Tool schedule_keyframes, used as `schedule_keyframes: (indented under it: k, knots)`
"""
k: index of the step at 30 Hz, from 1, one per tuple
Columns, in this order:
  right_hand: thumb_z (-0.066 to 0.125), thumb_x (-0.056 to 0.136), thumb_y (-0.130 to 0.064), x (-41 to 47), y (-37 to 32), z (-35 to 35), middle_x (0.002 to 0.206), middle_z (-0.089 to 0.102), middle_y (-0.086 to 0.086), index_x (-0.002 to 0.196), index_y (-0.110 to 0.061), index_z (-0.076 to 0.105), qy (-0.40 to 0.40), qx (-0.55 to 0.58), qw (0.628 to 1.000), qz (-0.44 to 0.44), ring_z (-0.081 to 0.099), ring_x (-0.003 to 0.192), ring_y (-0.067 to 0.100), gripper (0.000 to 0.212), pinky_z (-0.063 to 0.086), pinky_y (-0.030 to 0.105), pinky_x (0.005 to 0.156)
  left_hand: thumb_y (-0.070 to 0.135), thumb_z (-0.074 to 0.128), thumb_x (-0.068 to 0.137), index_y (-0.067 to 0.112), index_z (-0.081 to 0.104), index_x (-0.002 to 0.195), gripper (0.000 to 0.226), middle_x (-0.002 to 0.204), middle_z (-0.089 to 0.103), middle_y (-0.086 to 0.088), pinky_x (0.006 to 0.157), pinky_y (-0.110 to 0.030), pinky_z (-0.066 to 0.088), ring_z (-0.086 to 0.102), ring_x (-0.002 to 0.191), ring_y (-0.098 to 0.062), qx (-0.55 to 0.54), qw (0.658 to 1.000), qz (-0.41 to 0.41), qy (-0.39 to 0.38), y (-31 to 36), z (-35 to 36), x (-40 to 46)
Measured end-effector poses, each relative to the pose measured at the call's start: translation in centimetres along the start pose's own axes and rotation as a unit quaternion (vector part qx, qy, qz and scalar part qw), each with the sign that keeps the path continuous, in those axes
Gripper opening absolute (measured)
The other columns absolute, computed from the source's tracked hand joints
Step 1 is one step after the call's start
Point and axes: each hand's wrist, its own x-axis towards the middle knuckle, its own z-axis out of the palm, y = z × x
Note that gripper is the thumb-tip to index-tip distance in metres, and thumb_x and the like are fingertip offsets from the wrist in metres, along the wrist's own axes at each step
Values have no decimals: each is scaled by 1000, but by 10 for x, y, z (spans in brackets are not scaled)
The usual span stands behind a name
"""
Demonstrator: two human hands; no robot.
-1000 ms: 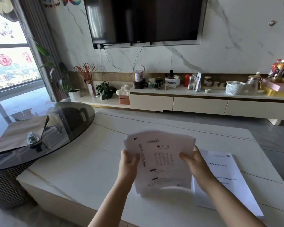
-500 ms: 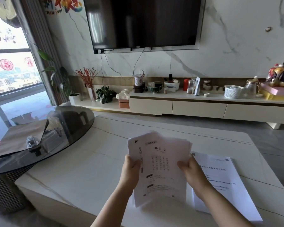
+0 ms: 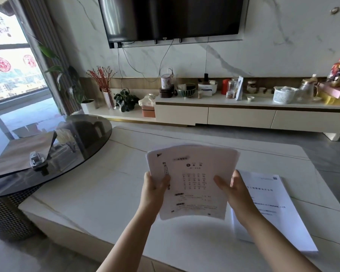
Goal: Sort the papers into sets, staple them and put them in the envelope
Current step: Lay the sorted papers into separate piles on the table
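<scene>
I hold a stack of printed papers [image 3: 194, 173] lifted above the white marble table [image 3: 98, 193]. My left hand [image 3: 154, 188] grips its left edge, thumb on the front sheet. My right hand [image 3: 233, 190] grips the right edge the same way. A second set of white sheets [image 3: 273, 209] lies flat on the table to the right, partly under my right wrist. A brown envelope [image 3: 22, 152] lies on the round dark glass table [image 3: 82, 138] at the left, with a small stapler [image 3: 36, 160] standing on it.
Beyond the marble table runs grey floor, then a long low TV cabinet [image 3: 241, 114] crowded with jars, bowls, a basket and plants. A television [image 3: 171, 16] hangs on the wall above. A window is at the far left.
The sheets in my hands have been squared from a loose fan into a neater stack and raised slightly. The sheets on the table have not moved.
</scene>
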Motion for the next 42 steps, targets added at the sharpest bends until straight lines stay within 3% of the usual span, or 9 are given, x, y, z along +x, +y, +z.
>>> schedule_keyframes:
  k: [6, 12, 15, 17, 19, 25, 30, 36, 42]
  knots:
    - [62, 89, -24, 6, -22, 5, 105, 64, -3, 123, -21, 46, 34, 9, 998, -56, 62, 98, 13, 38, 49, 25, 73, 30, 69, 85, 23, 49, 106, 30, 107, 63, -3, 80, -33, 56, 63, 96, -15, -53, 998, 17, -20, 12, 4, 1]
    - [50, 75, -74, 18, -54, 18, 136, 53, 6, 133, -19, 46, 74, 10, 997, -17, 52, 122, 22, 81, 40, 43, 103, 36, 67, 86, 21, 48, 102, 29, 104, 62, -7, 76, -44, 57, 65, 92, -24, -40, 999, -2, -10, 34, 20, 12]
    - [44, 90, -60, 24, -64, 16, 134, 50, 14, 133, -7, 45, 141, 49, 989, 24, 45, 125, 31, 68, 37, 44, 101, 27, 68, 87, 17, 48, 106, 30, 104, 61, -8, 73, -41, 57, 64, 90, -23, 2, 1000, 6, 6, 30, 20, 19]
    - [46, 94, -52, 32, -69, 13, 89, 55, 10, 92, -8, 53, 170, 28, 985, 10, 51, 91, 29, 44, 42, 33, 72, 30, 70, 84, 14, 50, 110, 36, 104, 62, -6, 73, -37, 58, 65, 90, -20, 2, 1000, 11, 5, 26, 17, 20]
    - [50, 95, -41, 38, -67, 13, 72, 42, 0, 73, -14, 41, 180, 0, 984, -5, 43, 72, 19, 36, 31, 27, 57, 38, 72, 78, 15, 53, 111, 45, 105, 64, -7, 75, -38, 58, 66, 91, -19, -4, 1000, 14, -5, 21, 15, 20]
    - [52, 95, -30, 45, -59, 15, 76, 46, -1, 82, -13, 45, 131, -27, 991, -24, 45, 74, 18, 22, 32, 29, 58, 30, 69, 86, 21, 48, 100, 27, 106, 61, -6, 78, -39, 57, 64, 93, -20, -10, 1000, 8, -16, 15, 14, 21]
    - [51, 90, -53, 36, -34, 0, 122, 57, -6, 126, -22, 45, 19, -14, 1000, -9, 54, 114, 14, 49, 43, 32, 93, 36, 68, 86, 23, 49, 104, 29, 109, 64, -2, 80, -34, 56, 65, 95, -14, -30, 999, -8, -44, 7, 7, 22]
    - [57, 92, -11, 31, 10, 1, 102, 70, 0, 110, -25, 56, 0, -6, 1000, -27, 67, 95, 17, 23, 51, 26, 74, 67, 56, 76, 19, 51, 96, 52, 92, 60, -2, 69, -31, 47, 59, 81, -15, -87, 995, -5, 38, 31, 16, 31]
    - [58, 92, -18, 33, 12, -1, 102, 72, 2, 114, -20, 57, -20, -10, 1000, -6, 69, 93, 18, 22, 54, 29, 75, 37, 48, 91, 15, 49, 92, 23, 87, 52, -5, 62, -31, 38, 48, 72, -17, -82, 991, -63, 86, 49, 25, 47]
